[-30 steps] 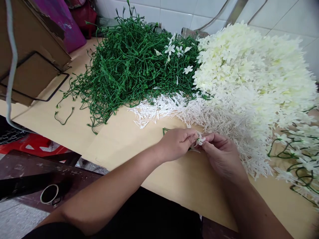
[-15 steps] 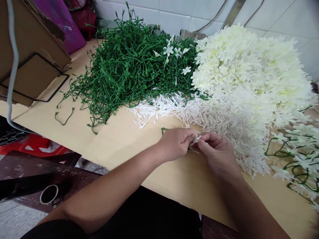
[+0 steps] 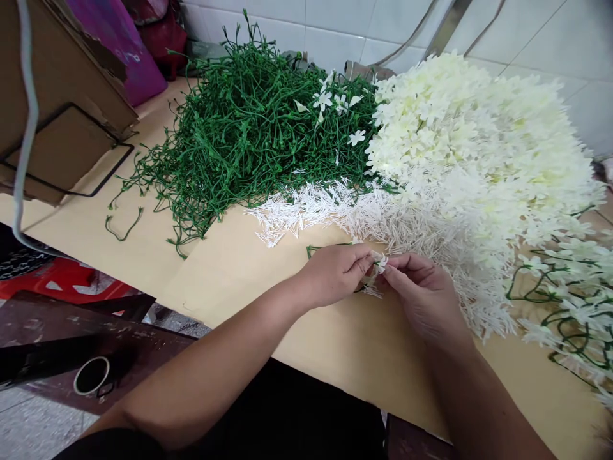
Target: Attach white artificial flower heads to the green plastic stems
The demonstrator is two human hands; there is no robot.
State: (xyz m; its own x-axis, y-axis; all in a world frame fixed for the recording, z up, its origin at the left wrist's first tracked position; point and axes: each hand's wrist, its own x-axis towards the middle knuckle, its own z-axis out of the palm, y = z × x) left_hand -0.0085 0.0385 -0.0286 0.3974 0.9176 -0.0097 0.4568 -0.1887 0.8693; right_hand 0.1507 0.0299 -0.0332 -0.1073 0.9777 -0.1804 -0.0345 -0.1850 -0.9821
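Observation:
My left hand (image 3: 335, 275) and my right hand (image 3: 421, 295) meet fingertip to fingertip over the tan table (image 3: 249, 281). The left pinches a thin green plastic stem (image 3: 322, 247) whose end sticks out behind the knuckles. My right hand's fingers are pinched on a small white fabric flower (image 3: 379, 263) at the stem's tip. Just beyond the hands lies a spread of small white plastic stamens (image 3: 345, 211). Behind that rise a heap of green stems (image 3: 253, 134) and a large heap of cream-white flowers (image 3: 479, 147).
Stems with flowers fitted lie at the right edge (image 3: 569, 306). A cardboard box (image 3: 57, 108) with a black wire frame stands at far left, a grey cable (image 3: 23, 128) hanging before it. Below the table edge are a red stool (image 3: 62, 278) and a tape roll (image 3: 90, 375).
Both hands stayed together and shifted very slightly up and left; the fingers keep working the small flower at the stem tip. The piles have not moved.

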